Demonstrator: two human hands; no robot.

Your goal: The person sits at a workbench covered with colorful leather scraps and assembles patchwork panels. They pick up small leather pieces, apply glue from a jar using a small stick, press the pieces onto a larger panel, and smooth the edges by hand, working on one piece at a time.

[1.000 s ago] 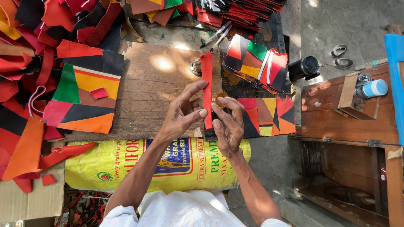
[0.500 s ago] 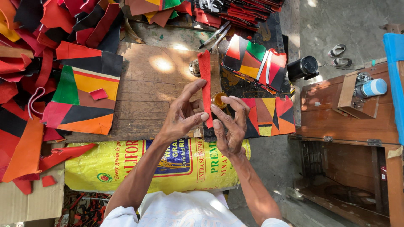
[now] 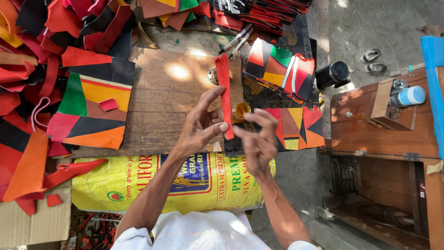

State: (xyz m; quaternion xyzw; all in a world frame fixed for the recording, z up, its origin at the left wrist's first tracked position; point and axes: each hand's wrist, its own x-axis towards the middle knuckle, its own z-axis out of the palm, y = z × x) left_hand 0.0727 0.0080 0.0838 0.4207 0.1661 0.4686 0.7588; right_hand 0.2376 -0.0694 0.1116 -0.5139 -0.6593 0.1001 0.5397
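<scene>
A: Checking the centre of frame. Left hand pinches a narrow red leather strip, thumb and fingers closed on its lower end. Strip stands roughly upright in the picture, top end reaching toward the upper centre.

B: Right hand?

A: Right hand sits just right of the strip's lower end. Fingers half curled and spread, grip loose, holding nothing I can see. Index fingertip is close to the strip; contact, cannot tell.

B: What's under them?

A: Wooden worktop, bare boards with sun patches. Small open pot of amber liquid just right of the strip, partly behind the right fingers. Below the hands, at the worktop's near edge, a yellow printed sack lies lengthwise.

B: Surroundings?

A: Left of centre: a patchwork leather panel in green, yellow, black, orange, with a small red scrap on it. Far left and upper left: piled red, black and orange leather offcuts. Right of centre: a stack of multicoloured patchwork pieces on a dark sheet, one more patchwork piece lower. Upper centre: metal tools, type unclear. Right side: a black cylindrical container and a wooden cabinet with a white-and-blue spool on top.
</scene>
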